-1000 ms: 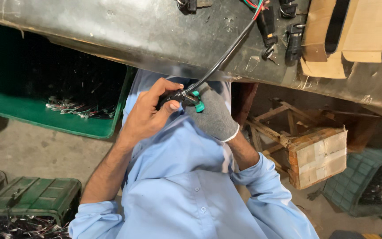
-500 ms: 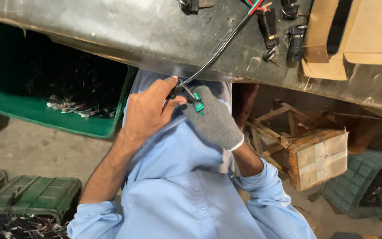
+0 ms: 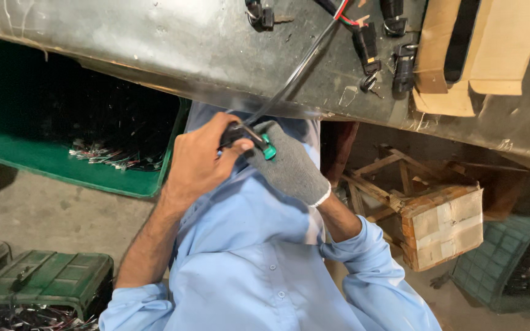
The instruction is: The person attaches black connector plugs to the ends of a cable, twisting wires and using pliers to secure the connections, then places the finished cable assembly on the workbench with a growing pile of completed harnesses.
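Observation:
My bare left hand point(image 3: 197, 162) grips the dark end of a black sheathed cable point(image 3: 289, 83) just below the edge of the grey metal workbench point(image 3: 154, 43). My right hand point(image 3: 289, 168), in a grey knit glove, meets it there and pinches a small green connector point(image 3: 268, 149) and thin wires at the cable's end. The cable runs up and away across the bench top, where red and green wires point(image 3: 346, 13) show at its far end. Both hands sit close to my chest, over my light blue shirt.
Black connectors point(image 3: 366, 46) and a folded cardboard piece point(image 3: 461, 55) lie on the bench. A green crate point(image 3: 81, 165) holding wire pieces sits at left, another green crate point(image 3: 44, 279) at lower left, a taped brick-like block on a wooden stool point(image 3: 440, 224) at right.
My left hand has shifted its grip on the cable end, fingers curling back over it. The gloved right hand stays put beside it; the camera view barely moves.

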